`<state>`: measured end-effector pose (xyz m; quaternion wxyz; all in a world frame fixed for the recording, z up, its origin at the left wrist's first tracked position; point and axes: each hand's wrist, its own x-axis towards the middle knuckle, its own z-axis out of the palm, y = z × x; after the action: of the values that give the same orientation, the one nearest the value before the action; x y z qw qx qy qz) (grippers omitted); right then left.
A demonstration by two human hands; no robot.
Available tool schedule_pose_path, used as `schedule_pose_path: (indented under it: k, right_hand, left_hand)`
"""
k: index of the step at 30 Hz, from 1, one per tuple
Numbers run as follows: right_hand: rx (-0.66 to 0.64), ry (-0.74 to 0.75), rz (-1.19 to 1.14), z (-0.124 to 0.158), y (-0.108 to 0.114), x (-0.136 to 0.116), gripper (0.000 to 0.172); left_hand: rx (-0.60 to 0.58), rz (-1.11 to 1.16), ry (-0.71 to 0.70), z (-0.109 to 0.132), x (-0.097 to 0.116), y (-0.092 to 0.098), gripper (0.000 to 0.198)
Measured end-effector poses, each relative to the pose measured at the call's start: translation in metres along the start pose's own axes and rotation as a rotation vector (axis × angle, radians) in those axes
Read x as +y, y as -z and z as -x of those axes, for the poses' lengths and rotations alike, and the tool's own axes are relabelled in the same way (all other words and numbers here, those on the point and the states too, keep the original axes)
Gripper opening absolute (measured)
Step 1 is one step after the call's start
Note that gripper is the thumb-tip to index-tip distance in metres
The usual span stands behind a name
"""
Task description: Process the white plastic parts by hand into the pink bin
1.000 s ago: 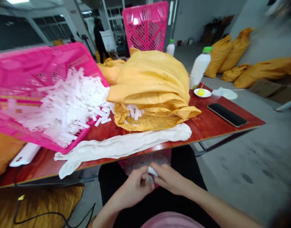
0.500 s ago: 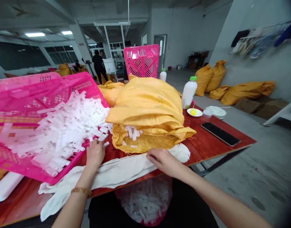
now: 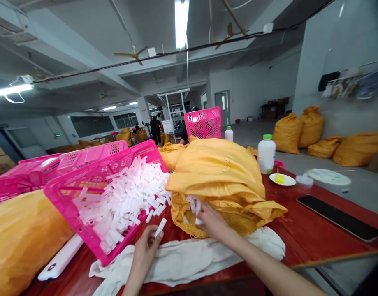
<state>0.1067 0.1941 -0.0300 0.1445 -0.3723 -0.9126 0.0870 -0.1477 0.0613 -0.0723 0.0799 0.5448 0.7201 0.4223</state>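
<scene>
My left hand (image 3: 148, 244) pinches a small white plastic piece (image 3: 160, 227) between thumb and fingers, just in front of a tilted pink basket (image 3: 107, 257). Many similar white pieces (image 3: 130, 197) lie heaped in that basket. At the mouth of a yellow woven sack (image 3: 219, 164), my right hand (image 3: 212, 222) has its fingers closed on white pieces (image 3: 193, 204), and its fingertips are partly hidden. A white cloth (image 3: 189, 261) lies along the front edge of the red table (image 3: 284, 209), below both hands.
Right of the sack are a white bottle (image 3: 266, 155), a plate with a yellow item (image 3: 282, 180) and a black phone (image 3: 339, 217). Another yellow sack (image 3: 28, 238) and a white device (image 3: 61, 257) lie left. People (image 3: 156, 128) stand far back.
The view has tilted up and shifted left. My right hand has moved from the cloth into the sack's mouth. My left hand now holds up a white piece beside the basket.
</scene>
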Motion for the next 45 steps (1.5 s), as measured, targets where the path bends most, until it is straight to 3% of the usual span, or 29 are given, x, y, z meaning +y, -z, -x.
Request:
schedule_pose_path:
  k: [4,6,8,11,14,17,22,24,28,30,32,37,40,45]
  right_hand:
    - [0.384,-0.036,-0.306,0.027,0.021,0.024,0.018]
    - [0.467,-0.082,-0.533,0.046,0.026,0.030,0.024]
    - [0.385,-0.150,-0.849,0.069,0.024,0.030,0.034]
    - [0.095,-0.242,-1.354,0.106,0.012,0.016,0.040]
    - [-0.053,-0.290,-1.569,0.138,0.003,-0.005,0.041]
    - [-0.106,-0.211,-1.502,0.155,0.003,-0.017,0.038]
    - [-0.147,-0.013,-1.245,0.164,0.011,-0.017,0.034]
    - [-0.102,0.048,-1.066,0.168,0.011,-0.015,0.031]
    - [0.073,0.166,-0.501,0.175,0.001,-0.016,0.025]
    - [0.094,0.197,-0.387,0.176,-0.003,-0.021,0.026]
    - [0.062,0.177,-0.458,0.176,-0.003,-0.027,0.024]
    - [-0.114,0.091,-0.747,0.173,0.007,-0.032,0.022]
    - [-0.137,0.102,-0.817,0.173,0.005,-0.032,0.026]
    - [-0.010,0.090,-0.687,0.175,-0.006,-0.034,0.025]
  left_hand:
    - [-0.005,0.397,0.116,0.038,0.038,-0.002,0.051]
    - [0.017,0.519,0.154,0.053,0.058,-0.004,0.050]
    - [0.010,0.626,0.183,0.064,0.076,-0.007,0.052]
    - [-0.010,0.706,0.236,0.077,0.096,-0.011,0.052]
    - [-0.020,0.656,0.242,0.089,0.110,-0.010,0.046]
    - [-0.032,0.527,0.156,0.098,0.124,-0.009,0.040]
    - [-0.113,0.238,-0.158,0.110,0.140,-0.005,0.024]
    - [-0.172,0.183,-0.232,0.112,0.142,-0.002,0.023]
    - [-0.412,0.173,-0.167,0.111,0.141,-0.002,0.026]
    - [-0.485,0.222,-0.103,0.112,0.141,-0.008,0.026]
    - [-0.470,0.278,-0.045,0.115,0.140,-0.015,0.029]
    - [-0.234,0.339,0.048,0.124,0.134,-0.021,0.026]
    - [-0.297,0.360,0.008,0.123,0.134,-0.018,0.022]
    - [-0.337,0.399,0.055,0.127,0.141,-0.019,0.029]
